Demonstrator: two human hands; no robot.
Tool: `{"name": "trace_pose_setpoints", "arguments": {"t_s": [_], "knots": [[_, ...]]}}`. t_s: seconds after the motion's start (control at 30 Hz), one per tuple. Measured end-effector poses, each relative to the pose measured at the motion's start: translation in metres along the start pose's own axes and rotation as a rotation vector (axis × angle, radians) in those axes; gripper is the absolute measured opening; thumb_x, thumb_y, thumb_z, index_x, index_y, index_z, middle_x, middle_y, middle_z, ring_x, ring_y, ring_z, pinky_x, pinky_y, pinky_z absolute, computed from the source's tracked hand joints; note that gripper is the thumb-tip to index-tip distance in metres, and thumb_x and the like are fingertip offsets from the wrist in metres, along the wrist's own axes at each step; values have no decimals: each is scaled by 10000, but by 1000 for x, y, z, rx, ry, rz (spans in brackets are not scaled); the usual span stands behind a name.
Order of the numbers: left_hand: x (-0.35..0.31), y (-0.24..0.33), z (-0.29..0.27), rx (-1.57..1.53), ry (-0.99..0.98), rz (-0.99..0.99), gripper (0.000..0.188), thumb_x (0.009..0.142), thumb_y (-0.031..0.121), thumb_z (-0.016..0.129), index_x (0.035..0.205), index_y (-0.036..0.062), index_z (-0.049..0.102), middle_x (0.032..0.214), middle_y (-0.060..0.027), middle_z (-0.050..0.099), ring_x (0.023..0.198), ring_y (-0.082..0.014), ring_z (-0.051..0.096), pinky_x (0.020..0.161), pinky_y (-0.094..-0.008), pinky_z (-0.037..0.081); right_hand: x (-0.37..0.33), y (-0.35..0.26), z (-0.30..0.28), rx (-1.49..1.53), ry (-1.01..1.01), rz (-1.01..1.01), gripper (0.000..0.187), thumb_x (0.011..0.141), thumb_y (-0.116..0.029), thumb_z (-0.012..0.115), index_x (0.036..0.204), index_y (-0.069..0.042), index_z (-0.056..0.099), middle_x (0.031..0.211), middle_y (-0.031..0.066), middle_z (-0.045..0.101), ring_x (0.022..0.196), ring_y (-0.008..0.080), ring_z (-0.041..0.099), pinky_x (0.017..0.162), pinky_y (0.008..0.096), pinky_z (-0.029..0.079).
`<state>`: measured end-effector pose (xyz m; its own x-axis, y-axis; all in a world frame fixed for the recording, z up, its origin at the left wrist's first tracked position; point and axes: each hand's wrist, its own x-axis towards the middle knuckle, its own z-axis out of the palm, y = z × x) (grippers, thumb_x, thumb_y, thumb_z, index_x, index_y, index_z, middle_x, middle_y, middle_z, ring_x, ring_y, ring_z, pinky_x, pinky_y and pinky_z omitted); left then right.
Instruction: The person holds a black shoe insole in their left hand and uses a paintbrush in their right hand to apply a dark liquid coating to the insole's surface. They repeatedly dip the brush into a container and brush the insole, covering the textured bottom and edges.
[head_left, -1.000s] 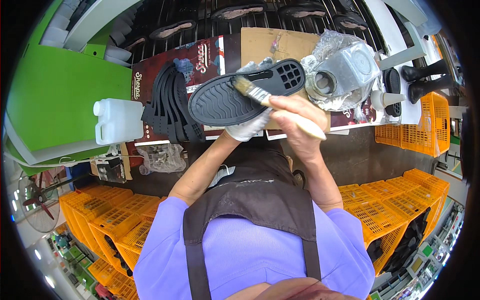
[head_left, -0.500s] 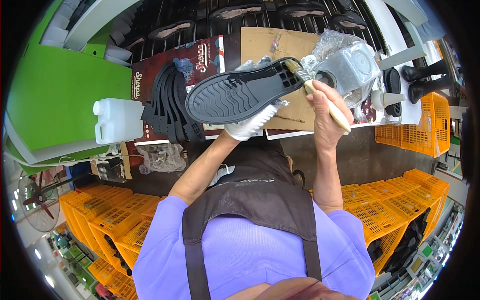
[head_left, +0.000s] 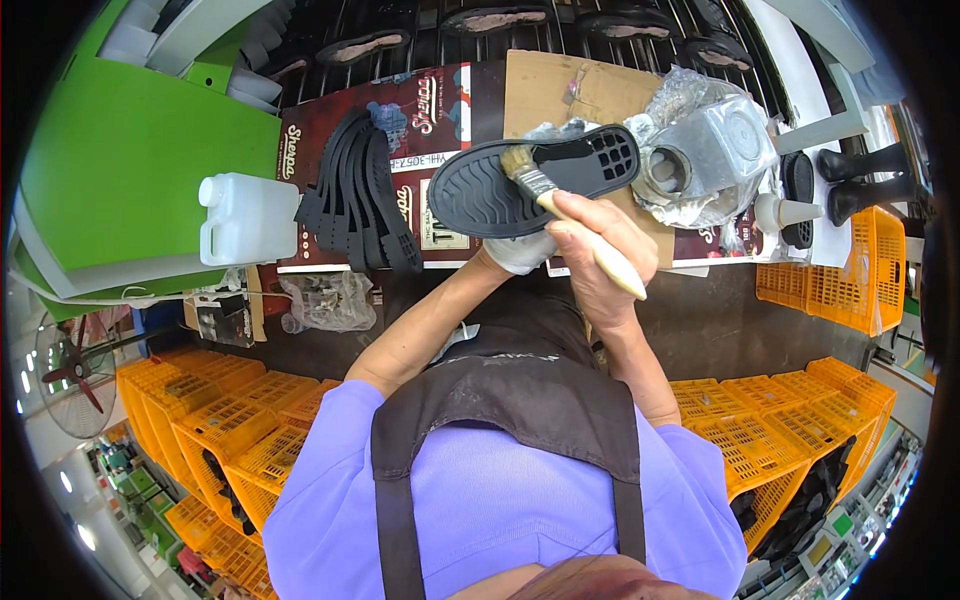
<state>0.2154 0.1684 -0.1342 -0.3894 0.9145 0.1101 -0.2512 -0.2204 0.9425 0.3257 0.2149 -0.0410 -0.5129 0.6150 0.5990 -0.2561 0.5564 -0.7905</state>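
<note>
A black rubber shoe sole [head_left: 480, 195] is held up over the table's near edge, its wavy inner face turned up and its heel grid to the right. My left hand [head_left: 520, 252], in a white glove, grips it from beneath; most of those fingers are hidden under the sole. In my bare right hand [head_left: 612, 245] is a paintbrush [head_left: 622, 268] with a cream handle, fingers closed round it. The brush's tan bristles touch the middle of the sole. A shiny wet-looking patch lies between the bristles and the heel grid.
Left of the sole lie fanned black soles [head_left: 350, 195] and a white jug [head_left: 250, 220]. Brown cardboard [head_left: 560, 85] covers the table behind; a clear plastic container [head_left: 725, 140] sits in wrap at right. More soles [head_left: 362, 45] rest on the rack beyond. Orange crates [head_left: 745, 425] stand behind me.
The brush has moved left, from the heel end to the middle of the sole. My right hand came along with it. The sole is still in my left hand; the whole view has shifted slightly.
</note>
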Motion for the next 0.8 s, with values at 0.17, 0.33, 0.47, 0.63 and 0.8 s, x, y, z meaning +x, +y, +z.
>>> {"name": "trace_pose_setpoints", "arguments": {"t_s": [0.17, 0.33, 0.47, 0.63, 0.8], "knots": [[-1, -3, -2, 259, -151, 244, 440, 859, 250, 581, 1238, 89, 427, 1202, -59, 501, 1128, -177, 470, 1000, -351, 331, 2, -4, 9, 47, -26, -9, 213, 721, -69, 730, 883, 42, 648, 832, 128, 667, 636, 214, 620, 565, 275, 489], [-18, -34, -11, 145, -263, 37, 339, 864, 236, 566, 1154, 88, 473, 1141, -62, 521, 1075, -181, 491, 950, -339, 366, 4, -5, 13, 88, -73, -60, 192, 717, -55, 725, 867, 39, 650, 838, 121, 668, 640, 216, 622, 560, 278, 494], [-26, -62, -18, 234, -323, -2, 263, 868, 225, 554, 1087, 86, 510, 1092, -64, 537, 1033, -185, 507, 909, -329, 395, 6, -8, 14, 85, -131, -73, 187, 717, -38, 720, 872, 39, 651, 831, 126, 666, 650, 215, 624, 568, 278, 494], [-20, 28, 3, 462, -318, -55, 222, 826, 205, 603, 1005, 85, 547, 1012, -85, 564, 968, -205, 528, 850, -330, 427, 9, -8, 4, 140, -152, 84, 201, 707, -27, 724, 886, 34, 656, 811, 126, 663, 656, 212, 621, 589, 273, 490], [-30, 12, -3, 504, -372, 24, 319, 793, 197, 649, 1085, 103, 563, 1066, -94, 585, 995, -210, 550, 838, -344, 453, 19, -4, -7, 49, -252, 12, 199, 733, -54, 711, 910, 19, 660, 808, 116, 664, 677, 187, 622, 605, 257, 481]]}}
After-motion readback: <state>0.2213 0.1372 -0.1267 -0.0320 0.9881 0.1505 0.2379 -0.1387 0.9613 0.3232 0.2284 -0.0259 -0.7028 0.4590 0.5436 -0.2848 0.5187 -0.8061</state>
